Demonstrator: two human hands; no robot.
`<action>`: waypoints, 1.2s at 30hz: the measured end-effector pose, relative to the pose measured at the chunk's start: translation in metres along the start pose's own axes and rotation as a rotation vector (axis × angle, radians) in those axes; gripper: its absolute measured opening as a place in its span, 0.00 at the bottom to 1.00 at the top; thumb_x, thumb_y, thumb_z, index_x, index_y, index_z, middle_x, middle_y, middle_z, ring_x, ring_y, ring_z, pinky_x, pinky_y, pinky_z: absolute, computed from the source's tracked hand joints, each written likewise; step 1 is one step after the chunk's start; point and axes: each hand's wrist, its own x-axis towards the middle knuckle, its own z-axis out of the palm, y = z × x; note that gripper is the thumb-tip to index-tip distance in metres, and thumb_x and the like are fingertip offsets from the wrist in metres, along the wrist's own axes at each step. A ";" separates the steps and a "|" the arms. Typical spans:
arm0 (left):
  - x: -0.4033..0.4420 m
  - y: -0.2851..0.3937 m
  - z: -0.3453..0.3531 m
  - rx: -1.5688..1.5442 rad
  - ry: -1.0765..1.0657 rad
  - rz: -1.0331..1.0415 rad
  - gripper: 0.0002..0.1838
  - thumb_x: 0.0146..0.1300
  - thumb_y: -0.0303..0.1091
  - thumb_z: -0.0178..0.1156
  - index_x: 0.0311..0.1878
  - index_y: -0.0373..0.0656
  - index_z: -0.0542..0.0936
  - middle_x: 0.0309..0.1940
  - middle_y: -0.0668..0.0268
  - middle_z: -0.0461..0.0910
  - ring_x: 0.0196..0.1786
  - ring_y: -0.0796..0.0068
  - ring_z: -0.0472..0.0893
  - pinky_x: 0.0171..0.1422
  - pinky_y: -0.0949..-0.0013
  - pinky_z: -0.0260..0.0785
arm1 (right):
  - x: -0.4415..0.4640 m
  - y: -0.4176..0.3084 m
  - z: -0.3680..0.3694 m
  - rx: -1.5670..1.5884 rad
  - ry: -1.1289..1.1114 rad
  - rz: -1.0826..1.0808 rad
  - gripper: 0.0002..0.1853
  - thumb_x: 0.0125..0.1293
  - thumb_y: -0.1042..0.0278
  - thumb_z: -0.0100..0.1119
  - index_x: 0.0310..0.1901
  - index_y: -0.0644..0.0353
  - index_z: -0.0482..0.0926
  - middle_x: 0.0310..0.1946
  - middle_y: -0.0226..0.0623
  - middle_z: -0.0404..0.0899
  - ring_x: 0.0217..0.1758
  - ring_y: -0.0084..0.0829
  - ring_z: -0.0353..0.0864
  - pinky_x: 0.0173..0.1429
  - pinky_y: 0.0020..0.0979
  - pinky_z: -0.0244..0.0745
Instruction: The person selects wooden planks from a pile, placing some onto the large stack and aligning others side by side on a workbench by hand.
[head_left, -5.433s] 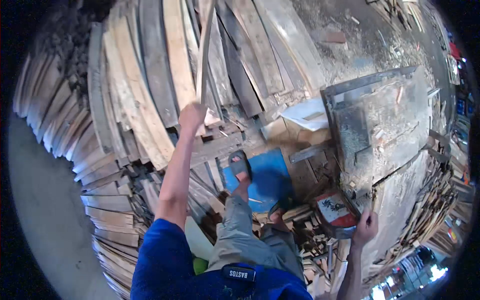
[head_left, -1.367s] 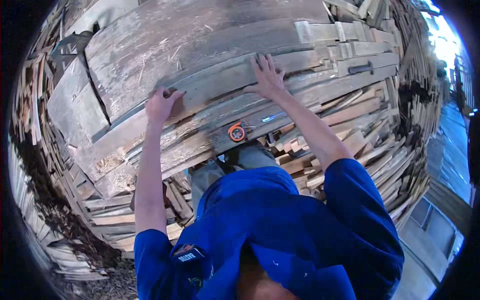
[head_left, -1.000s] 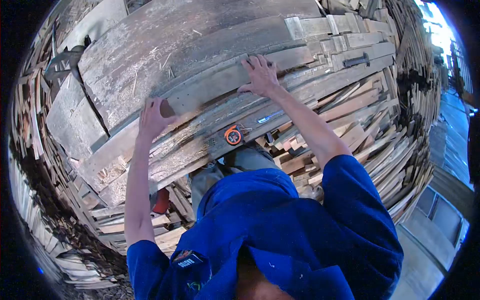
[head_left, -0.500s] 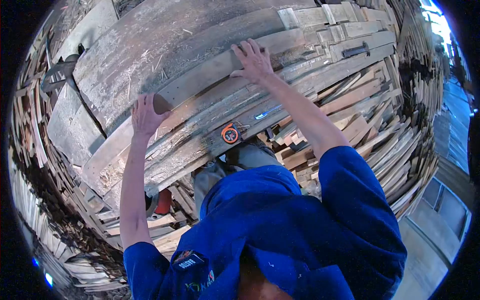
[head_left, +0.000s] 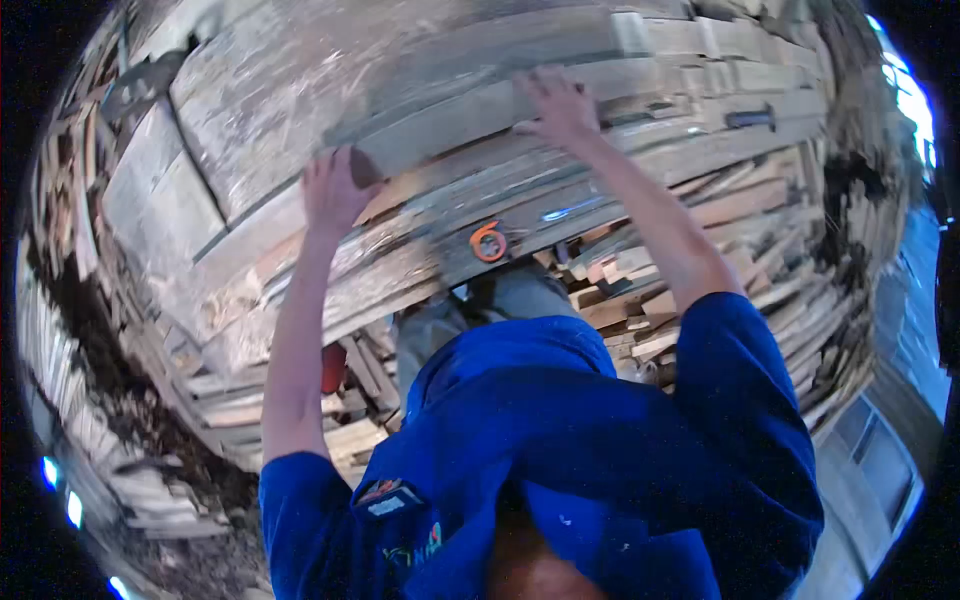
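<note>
A long wooden board (head_left: 455,118) lies slantwise across a dusty work surface (head_left: 270,130). My left hand (head_left: 336,195) holds the board toward its left part, fingers over the far edge and thumb apart on the near side. Beside that thumb is a dark rounded patch I cannot make out. My right hand (head_left: 563,110) rests on the board toward its right end, fingers spread, slightly blurred. Nearer my body, an orange and black tape measure (head_left: 488,241) sits on the lower planks, with a blue pen-like thing (head_left: 570,211) to its right.
A dark metal piece (head_left: 750,117) lies on the planks at right. Short wood pieces (head_left: 700,40) are laid at the back right. A dark slot (head_left: 195,160) cuts the surface at left, near a dark curved part (head_left: 142,82). Scrap wood (head_left: 770,245) is heaped around.
The view has turned and shifted, so the surface, board and hands appear farther right. Both hands keep about the same places on the board. The picture is blurrier now.
</note>
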 end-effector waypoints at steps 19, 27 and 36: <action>0.002 -0.021 -0.060 -0.419 -0.614 0.032 0.37 0.50 0.59 0.72 0.56 0.42 0.78 0.52 0.55 0.78 0.54 0.52 0.79 0.60 0.53 0.70 | -0.026 0.021 -0.056 0.344 -0.369 -0.120 0.39 0.59 0.26 0.58 0.64 0.46 0.77 0.58 0.47 0.77 0.63 0.47 0.74 0.70 0.52 0.64; 0.015 -0.012 -0.042 -0.255 -0.629 -0.050 0.25 0.68 0.57 0.59 0.45 0.41 0.82 0.39 0.50 0.83 0.44 0.51 0.82 0.51 0.54 0.72 | 0.000 0.011 -0.025 0.270 -0.194 -0.071 0.37 0.61 0.23 0.51 0.46 0.53 0.86 0.44 0.43 0.83 0.50 0.43 0.83 0.62 0.46 0.69; 0.002 0.005 0.008 -0.054 -0.123 -0.110 0.29 0.64 0.67 0.58 0.36 0.45 0.81 0.31 0.53 0.83 0.38 0.46 0.83 0.41 0.48 0.72 | -0.004 0.013 -0.009 0.286 0.055 0.039 0.41 0.61 0.20 0.46 0.47 0.54 0.86 0.48 0.39 0.82 0.61 0.39 0.72 0.67 0.46 0.60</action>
